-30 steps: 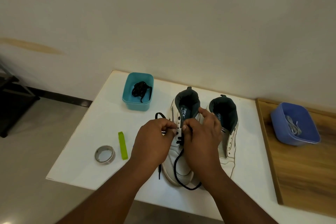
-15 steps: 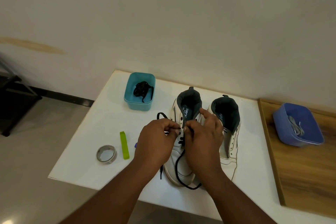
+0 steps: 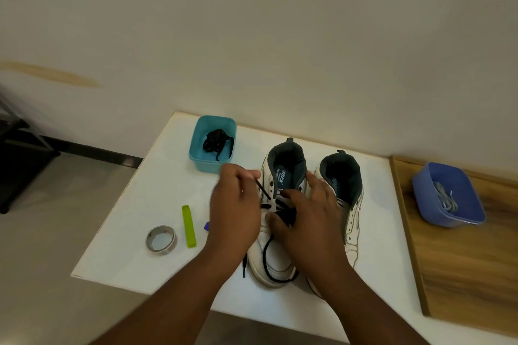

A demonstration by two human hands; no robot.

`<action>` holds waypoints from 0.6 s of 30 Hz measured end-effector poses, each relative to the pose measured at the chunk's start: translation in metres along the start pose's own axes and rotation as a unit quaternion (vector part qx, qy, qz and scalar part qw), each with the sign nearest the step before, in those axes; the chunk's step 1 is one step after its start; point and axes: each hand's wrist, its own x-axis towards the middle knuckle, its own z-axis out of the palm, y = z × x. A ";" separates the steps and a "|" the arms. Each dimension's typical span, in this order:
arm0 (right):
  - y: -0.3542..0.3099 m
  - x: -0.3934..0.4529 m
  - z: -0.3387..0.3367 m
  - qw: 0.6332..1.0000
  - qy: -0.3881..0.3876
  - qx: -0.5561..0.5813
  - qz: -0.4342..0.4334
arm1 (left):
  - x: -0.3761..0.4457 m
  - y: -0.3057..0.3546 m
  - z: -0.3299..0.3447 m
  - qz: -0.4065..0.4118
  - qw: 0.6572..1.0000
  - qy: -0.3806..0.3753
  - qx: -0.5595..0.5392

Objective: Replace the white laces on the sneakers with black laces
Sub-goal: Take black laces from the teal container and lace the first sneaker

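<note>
Two white high-top sneakers stand side by side on the white table [image 3: 134, 221]. The left sneaker [image 3: 276, 263] is partly threaded with a black lace [image 3: 266, 263], which loops over its toe. My left hand [image 3: 234, 210] pinches one end of that lace and holds it out to the left of the eyelets. My right hand [image 3: 307, 221] rests on the left sneaker's tongue and laced part, with fingers spread and the thumb against the lace. The right sneaker [image 3: 351, 221] shows empty eyelets. Another black lace [image 3: 215, 141] lies in the teal tub [image 3: 197, 154].
A blue tub [image 3: 420, 190] holding white laces [image 3: 447, 199] sits on the wooden board [image 3: 462, 274] at the right. A tape roll [image 3: 160, 239], a green stick [image 3: 188, 225] and a small purple item [image 3: 207, 225] lie left of my hands. The table's front edge is close to the sneaker toes.
My left hand has drawn the lace end out to the left, away from the eyelets. My right hand went from pinching at the eyelets to lying flatter over the tongue.
</note>
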 end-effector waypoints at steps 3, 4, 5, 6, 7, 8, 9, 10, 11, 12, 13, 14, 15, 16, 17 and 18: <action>0.001 0.000 -0.001 1.000 0.003 0.009 0.004 | 0.012 0.024 -0.015 -0.105 0.918 0.109 -0.365; 0.002 0.000 -0.001 1.000 0.004 0.014 0.004 | 0.016 0.028 -0.022 -0.112 0.900 0.135 -0.399; 0.002 0.000 -0.002 1.000 0.004 0.016 0.004 | 0.020 0.027 -0.028 -0.102 0.912 0.146 -0.370; 0.003 0.000 -0.002 1.000 0.004 0.016 0.003 | 0.023 0.022 -0.030 -0.072 0.948 0.136 -0.277; 0.003 0.000 -0.002 1.000 0.004 0.015 0.003 | 0.023 0.012 -0.030 -0.017 0.987 0.090 -0.129; 0.002 0.000 -0.002 1.000 0.003 0.014 0.003 | 0.020 0.002 -0.027 0.044 0.998 0.019 0.028; 0.001 0.000 -0.001 1.000 0.002 0.014 0.003 | 0.016 -0.009 -0.023 0.088 0.982 -0.049 0.160; 0.000 0.000 -0.001 1.000 0.004 0.013 0.003 | 0.012 -0.018 -0.019 0.110 0.958 -0.104 0.244; -0.001 0.000 -0.001 1.000 0.008 0.013 0.001 | 0.010 -0.024 -0.015 0.114 0.943 -0.136 0.282; -0.001 0.000 -0.001 1.000 0.014 0.013 0.000 | 0.009 -0.026 -0.013 0.114 0.937 -0.148 0.297; -0.001 0.000 -0.001 1.000 0.016 0.014 -0.002 | 0.009 -0.025 -0.013 0.122 0.931 -0.147 0.310; -0.001 0.000 -0.001 1.000 0.014 0.016 -0.003 | 0.010 -0.024 -0.014 0.132 0.925 -0.140 0.327; -0.001 0.000 -0.001 1.000 0.009 0.017 -0.002 | 0.012 -0.024 -0.015 0.142 0.920 -0.133 0.341; -0.001 0.000 -0.001 1.000 0.006 0.016 -0.001 | 0.012 -0.023 -0.014 0.151 0.918 -0.125 0.345; -0.001 0.000 -0.002 1.000 0.007 0.015 0.000 | 0.012 -0.021 -0.014 0.160 0.923 -0.109 0.334; -0.001 -0.001 -0.002 1.000 0.008 0.016 -0.001 | 0.011 -0.019 -0.014 0.168 0.934 -0.076 0.307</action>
